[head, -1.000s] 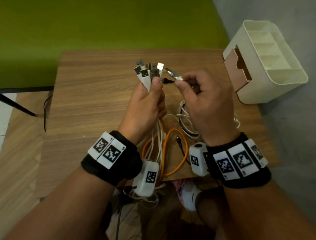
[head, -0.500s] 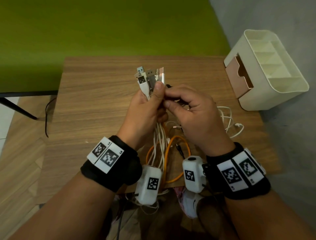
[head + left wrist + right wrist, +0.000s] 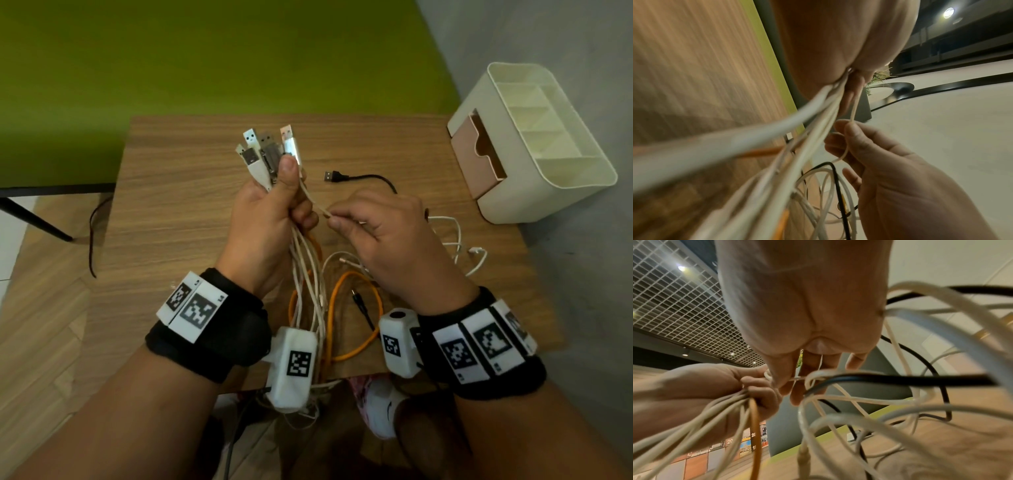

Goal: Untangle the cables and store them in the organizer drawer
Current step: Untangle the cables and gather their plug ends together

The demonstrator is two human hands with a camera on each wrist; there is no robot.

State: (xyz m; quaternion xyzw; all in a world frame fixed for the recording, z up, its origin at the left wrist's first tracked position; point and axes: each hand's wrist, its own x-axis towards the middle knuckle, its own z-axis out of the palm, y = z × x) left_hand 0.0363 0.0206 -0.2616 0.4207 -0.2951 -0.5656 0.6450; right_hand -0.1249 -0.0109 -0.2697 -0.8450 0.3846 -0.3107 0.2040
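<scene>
My left hand [image 3: 274,212] grips a bundle of white cables [image 3: 308,274] upright, with several USB plugs [image 3: 269,147] sticking out above the thumb. My right hand [image 3: 346,222] pinches one thin white cable [image 3: 313,198] just below that bundle; the left wrist view shows this thin white cable [image 3: 854,110] held between thumb and forefinger. An orange cable [image 3: 356,318] and more white loops [image 3: 455,246] lie on the wooden table [image 3: 178,205]. A black cable [image 3: 363,178] with a USB plug lies loose behind my hands. The cream organizer [image 3: 548,144] stands at the right, its pink drawer [image 3: 476,154] pulled out.
The table's near edge runs under my wrists, and cables hang off it toward a white shoe [image 3: 380,407] on the floor. A green wall panel [image 3: 205,51] rises behind the table. A grey wall [image 3: 565,34] stands right of the organizer.
The black cable now lies on the table behind my hands. My right hand has slid down from the plugs and pinches one white cable lower along its length.
</scene>
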